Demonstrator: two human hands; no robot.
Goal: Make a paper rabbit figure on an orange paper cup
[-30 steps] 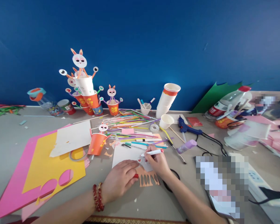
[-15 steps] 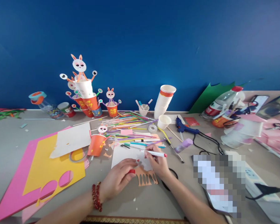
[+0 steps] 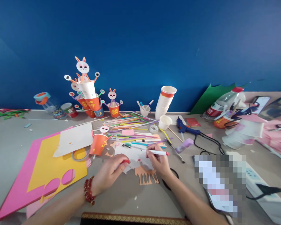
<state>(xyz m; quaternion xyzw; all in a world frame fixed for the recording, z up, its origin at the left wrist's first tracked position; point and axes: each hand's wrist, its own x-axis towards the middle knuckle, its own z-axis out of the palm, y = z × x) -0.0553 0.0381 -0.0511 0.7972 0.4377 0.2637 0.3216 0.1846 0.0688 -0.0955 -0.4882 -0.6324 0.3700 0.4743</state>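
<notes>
In my right hand (image 3: 160, 161) is a white marker (image 3: 158, 152) with a red end, gripped like a pen, its tip to the left just over white paper (image 3: 133, 156). A small red heart (image 3: 139, 160) shows on the paper. My left hand (image 3: 109, 172) is closed at the paper's left edge, with a small red marker cap (image 3: 125, 161) between thumb and fingers. Below the paper lies an orange paper scrap (image 3: 146, 177) with petal-shaped cut-outs. An orange paper cup (image 3: 98, 144) with a rabbit face stands left of the paper.
Rabbit cups (image 3: 87, 93) stand stacked at back left. Coloured sticks (image 3: 131, 120) lie behind the paper. A tall cup stack (image 3: 164, 103), a blue glue gun (image 3: 186, 128) and a glue stick (image 3: 184, 145) are to the right. Yellow card (image 3: 51, 168) lies left, a pixelated phone (image 3: 215, 184) right.
My left hand has drawn back to the left and slightly up, still holding the red cap, uncovering the paper's lower left part. My right hand has barely moved with the marker.
</notes>
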